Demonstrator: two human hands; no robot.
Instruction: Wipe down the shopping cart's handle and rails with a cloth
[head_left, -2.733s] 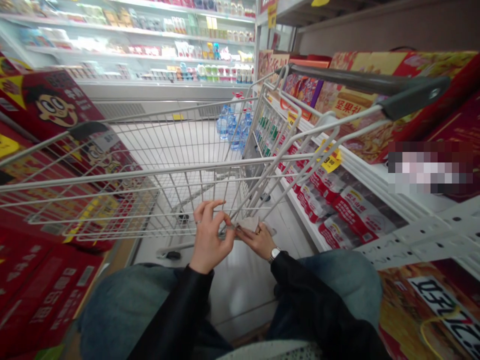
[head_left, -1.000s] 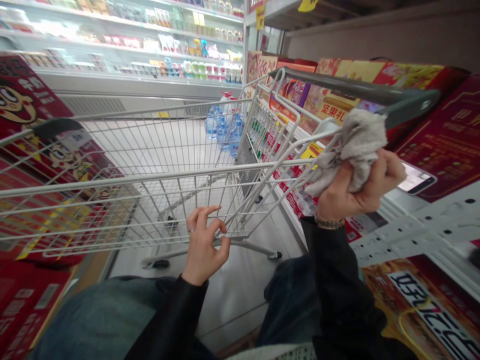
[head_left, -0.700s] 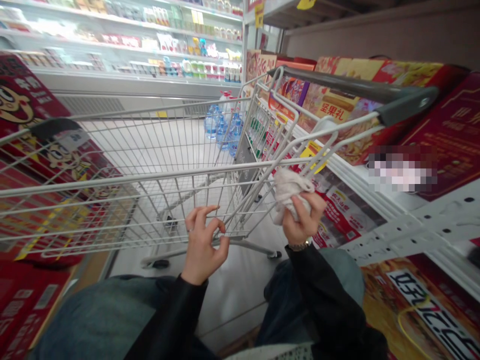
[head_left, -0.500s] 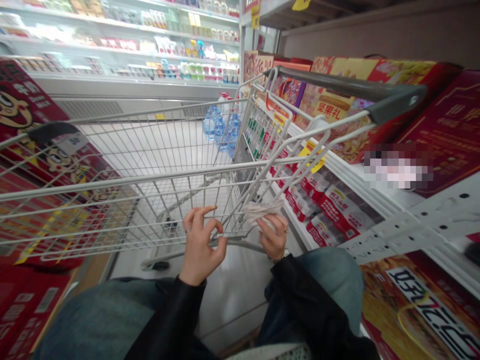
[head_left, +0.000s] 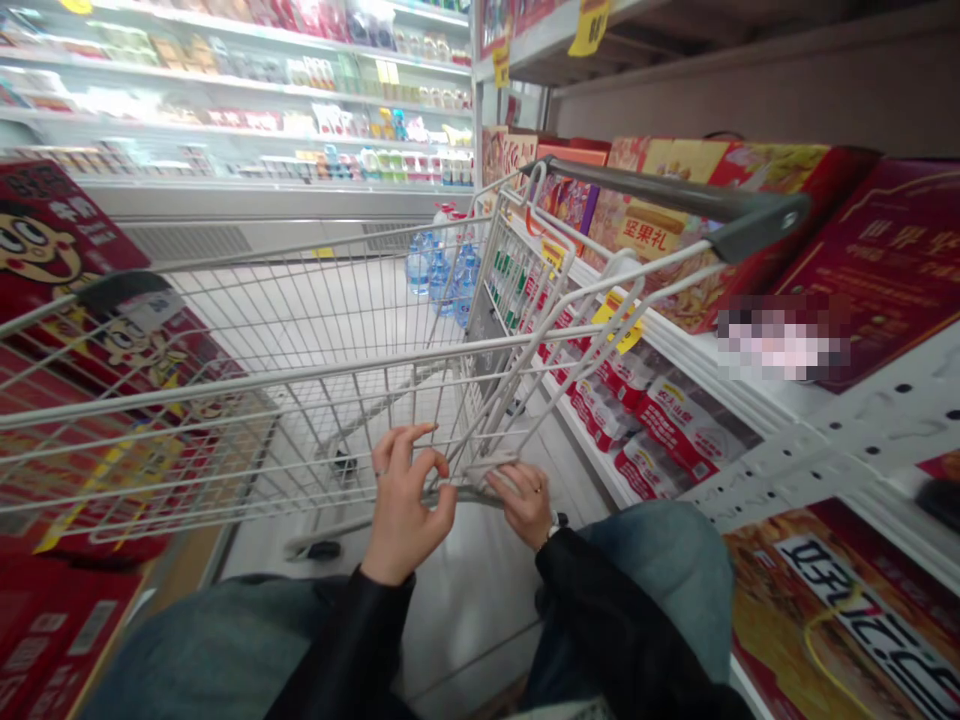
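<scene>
Pale cloth in right hand, at lower edge of shopping cart

Right hand (head_left: pixel 527 500) has the pale cloth (head_left: pixel 484 470), fingers bent and closed over it. Cloth is bunched and thin-looking, against the cart's lower frame near its right end, just right of the left hand. Blur there, exact contact with the bars unclear.

Left hand (head_left: pixel 409 505) at the bottom edge of the basket: thumb and index curled into a near ring with a narrow gap, other fingers raised and bent. Can't tell if the thumb and index pinch a wire. Hands near each other, apart.

Shopping cart (head_left: pixel 322 371) stands side-on across the scene, grey handle (head_left: pixel 660 190) at far right, a dark caster (head_left: pixel 322 550) below on the left. Jeans knees (head_left: pixel 660 560) on both near sides, black sleeves on both arms.

Left: red cartons (head_left: pixel 30 240) with cartoon face. Right: shelf with gift boxes (head_left: pixel 660 245), red-labelled bottle packs (head_left: pixel 675 430) below, yellow price tag (head_left: pixel 619 320) on the edge. Far: blue water jugs (head_left: pixel 442 275) on floor, stocked chiller (head_left: pixel 247 215) behind.
</scene>
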